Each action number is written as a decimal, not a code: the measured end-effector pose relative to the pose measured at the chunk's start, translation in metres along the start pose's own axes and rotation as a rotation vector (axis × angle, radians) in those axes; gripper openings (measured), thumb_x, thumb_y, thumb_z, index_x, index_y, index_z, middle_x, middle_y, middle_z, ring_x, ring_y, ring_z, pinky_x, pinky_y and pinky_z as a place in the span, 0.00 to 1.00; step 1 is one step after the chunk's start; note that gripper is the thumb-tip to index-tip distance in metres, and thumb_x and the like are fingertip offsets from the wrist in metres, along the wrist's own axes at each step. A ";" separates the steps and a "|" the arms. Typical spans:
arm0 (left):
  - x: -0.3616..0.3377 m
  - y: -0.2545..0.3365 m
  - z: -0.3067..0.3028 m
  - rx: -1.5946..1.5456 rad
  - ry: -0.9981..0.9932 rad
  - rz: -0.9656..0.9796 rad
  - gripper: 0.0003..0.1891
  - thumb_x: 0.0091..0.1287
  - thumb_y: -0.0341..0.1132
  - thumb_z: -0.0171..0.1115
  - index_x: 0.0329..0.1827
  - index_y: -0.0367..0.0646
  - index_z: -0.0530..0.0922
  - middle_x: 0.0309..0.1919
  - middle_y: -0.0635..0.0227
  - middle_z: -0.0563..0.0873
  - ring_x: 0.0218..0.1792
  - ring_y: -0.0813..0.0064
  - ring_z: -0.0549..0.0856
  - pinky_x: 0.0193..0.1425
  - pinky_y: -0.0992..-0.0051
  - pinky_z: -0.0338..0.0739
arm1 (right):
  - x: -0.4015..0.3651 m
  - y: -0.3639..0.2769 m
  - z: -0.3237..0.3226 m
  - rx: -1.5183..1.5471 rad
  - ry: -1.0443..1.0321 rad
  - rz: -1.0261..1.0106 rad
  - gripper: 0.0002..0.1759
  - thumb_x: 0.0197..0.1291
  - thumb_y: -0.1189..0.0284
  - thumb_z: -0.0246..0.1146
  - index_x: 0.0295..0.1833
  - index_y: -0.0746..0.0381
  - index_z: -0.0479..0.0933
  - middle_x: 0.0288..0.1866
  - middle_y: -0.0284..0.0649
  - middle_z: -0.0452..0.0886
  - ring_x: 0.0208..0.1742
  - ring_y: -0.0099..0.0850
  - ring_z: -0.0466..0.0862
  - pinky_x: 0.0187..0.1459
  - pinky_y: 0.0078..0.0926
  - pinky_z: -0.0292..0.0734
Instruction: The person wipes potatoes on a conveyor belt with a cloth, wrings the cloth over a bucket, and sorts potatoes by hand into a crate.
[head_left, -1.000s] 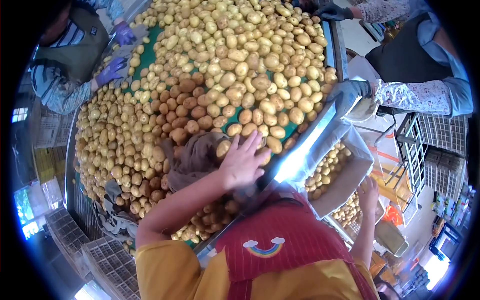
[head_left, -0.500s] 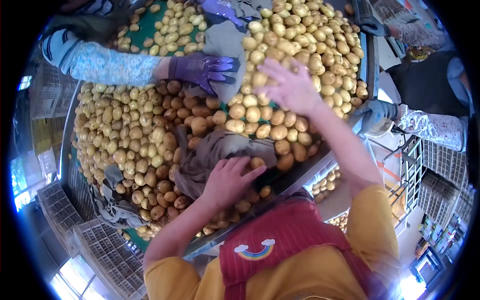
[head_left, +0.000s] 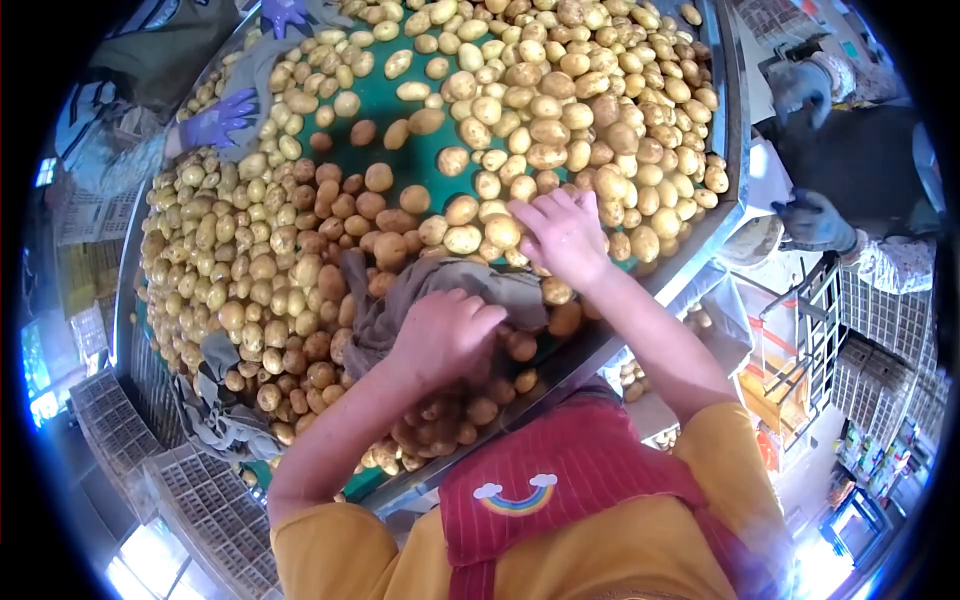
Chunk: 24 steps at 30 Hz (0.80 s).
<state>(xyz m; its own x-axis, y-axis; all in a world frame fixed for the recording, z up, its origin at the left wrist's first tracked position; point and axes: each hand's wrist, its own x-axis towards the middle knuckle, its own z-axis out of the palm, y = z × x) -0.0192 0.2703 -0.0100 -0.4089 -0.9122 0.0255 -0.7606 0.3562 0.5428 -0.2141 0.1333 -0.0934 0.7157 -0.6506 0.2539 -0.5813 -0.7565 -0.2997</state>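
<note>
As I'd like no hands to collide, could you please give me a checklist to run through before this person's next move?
1. Left hand at the grey-brown cloth: ok.
2. Right hand among the potatoes: ok, fingers reaching over them.
3. Co-workers' hands apart from both: ok; the purple-gloved hands are across the pile, and the grey-gloved hands are beyond the table edge.
4. Cloth spread flat: not ok, it lies bunched.
5. Green surface fully bare: not ok, a patch shows but potatoes cover much of it.
6. Anything under the left palm: cannot tell, hidden.
</note>
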 end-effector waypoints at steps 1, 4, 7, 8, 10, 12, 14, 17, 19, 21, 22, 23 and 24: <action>0.007 -0.001 -0.003 -0.001 -0.012 -0.038 0.12 0.59 0.29 0.64 0.47 0.49 0.84 0.28 0.64 0.82 0.33 0.57 0.83 0.36 0.59 0.78 | -0.001 0.000 -0.002 0.024 -0.013 0.006 0.23 0.48 0.65 0.71 0.54 0.50 0.83 0.38 0.31 0.81 0.47 0.32 0.78 0.49 0.42 0.65; 0.038 -0.022 -0.010 -0.057 0.067 -0.168 0.10 0.66 0.29 0.62 0.48 0.43 0.85 0.36 0.57 0.84 0.39 0.52 0.83 0.44 0.56 0.78 | -0.006 -0.001 -0.029 0.363 0.010 0.076 0.21 0.49 0.72 0.69 0.53 0.52 0.83 0.39 0.33 0.79 0.46 0.33 0.79 0.49 0.38 0.68; 0.076 -0.071 -0.002 -0.002 0.302 -0.178 0.12 0.66 0.27 0.61 0.51 0.44 0.85 0.45 0.59 0.86 0.47 0.55 0.83 0.52 0.58 0.77 | -0.029 0.001 -0.046 1.211 -0.079 0.444 0.20 0.55 0.81 0.61 0.54 0.57 0.79 0.43 0.34 0.79 0.48 0.28 0.78 0.50 0.29 0.75; 0.090 -0.088 0.006 0.071 0.345 -0.155 0.13 0.65 0.27 0.61 0.51 0.45 0.85 0.45 0.59 0.86 0.49 0.56 0.83 0.53 0.59 0.77 | -0.028 0.003 -0.061 1.449 -0.113 0.560 0.18 0.59 0.83 0.59 0.55 0.60 0.76 0.47 0.35 0.80 0.50 0.23 0.78 0.49 0.24 0.76; 0.112 -0.111 0.019 0.186 0.333 -0.163 0.14 0.63 0.26 0.62 0.51 0.47 0.85 0.45 0.61 0.86 0.50 0.58 0.84 0.54 0.59 0.77 | -0.037 0.020 -0.060 1.704 -0.113 0.772 0.13 0.64 0.82 0.59 0.53 0.61 0.75 0.44 0.35 0.81 0.46 0.22 0.81 0.45 0.20 0.76; 0.130 -0.126 0.026 0.270 0.226 -0.212 0.15 0.62 0.26 0.63 0.51 0.49 0.85 0.45 0.62 0.86 0.51 0.59 0.84 0.54 0.59 0.77 | -0.041 0.037 -0.058 1.381 -0.150 0.822 0.04 0.67 0.77 0.63 0.46 0.62 0.77 0.40 0.33 0.82 0.37 0.19 0.82 0.39 0.17 0.76; 0.138 -0.134 0.032 0.355 0.204 -0.241 0.13 0.60 0.28 0.64 0.48 0.51 0.85 0.40 0.66 0.85 0.48 0.60 0.85 0.52 0.59 0.77 | -0.038 0.042 -0.054 1.018 -0.132 0.776 0.04 0.68 0.74 0.65 0.43 0.62 0.78 0.38 0.31 0.83 0.33 0.17 0.81 0.35 0.17 0.76; 0.139 -0.138 0.034 0.456 0.154 -0.275 0.10 0.60 0.28 0.65 0.44 0.50 0.82 0.40 0.65 0.84 0.46 0.60 0.85 0.49 0.57 0.77 | -0.019 0.043 -0.049 0.614 -0.074 0.641 0.07 0.63 0.71 0.68 0.43 0.61 0.80 0.39 0.38 0.85 0.34 0.29 0.86 0.38 0.30 0.81; 0.132 -0.137 0.035 0.510 0.128 -0.328 0.09 0.61 0.28 0.64 0.43 0.50 0.81 0.40 0.65 0.84 0.45 0.60 0.85 0.48 0.57 0.77 | 0.003 0.032 -0.048 0.325 -0.031 0.478 0.09 0.59 0.71 0.68 0.45 0.59 0.81 0.42 0.43 0.85 0.40 0.39 0.88 0.44 0.40 0.83; 0.122 -0.131 0.027 0.367 0.133 -0.370 0.08 0.62 0.27 0.62 0.43 0.48 0.80 0.41 0.63 0.84 0.45 0.58 0.85 0.48 0.57 0.77 | 0.024 0.021 -0.037 0.078 -0.141 0.354 0.10 0.58 0.69 0.69 0.44 0.60 0.81 0.44 0.43 0.84 0.45 0.39 0.87 0.45 0.39 0.84; 0.115 -0.126 0.023 0.298 0.131 -0.390 0.08 0.63 0.26 0.61 0.44 0.47 0.79 0.41 0.62 0.83 0.45 0.57 0.85 0.48 0.56 0.78 | 0.033 0.019 -0.030 -0.085 -0.251 0.282 0.11 0.57 0.68 0.69 0.43 0.61 0.81 0.44 0.43 0.84 0.47 0.39 0.87 0.45 0.38 0.84; 0.110 -0.124 0.021 0.181 0.232 -0.347 0.04 0.67 0.28 0.58 0.42 0.45 0.79 0.41 0.59 0.84 0.44 0.53 0.84 0.49 0.56 0.78 | 0.039 0.016 -0.020 -0.123 -0.272 0.280 0.12 0.57 0.67 0.69 0.44 0.61 0.81 0.44 0.43 0.84 0.48 0.40 0.87 0.45 0.38 0.84; 0.109 -0.121 0.017 0.119 0.269 -0.320 0.03 0.68 0.30 0.58 0.42 0.44 0.78 0.41 0.58 0.84 0.44 0.53 0.84 0.49 0.56 0.78 | 0.045 0.014 -0.009 -0.162 -0.291 0.277 0.13 0.56 0.67 0.69 0.44 0.61 0.80 0.44 0.44 0.84 0.48 0.40 0.87 0.45 0.37 0.84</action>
<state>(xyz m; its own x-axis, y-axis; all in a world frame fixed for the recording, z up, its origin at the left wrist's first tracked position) 0.0197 0.1317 -0.0873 -0.0090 -0.9951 0.0980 -0.8868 0.0532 0.4591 -0.1932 0.0931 -0.0776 0.5901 -0.8020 -0.0929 -0.8034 -0.5719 -0.1658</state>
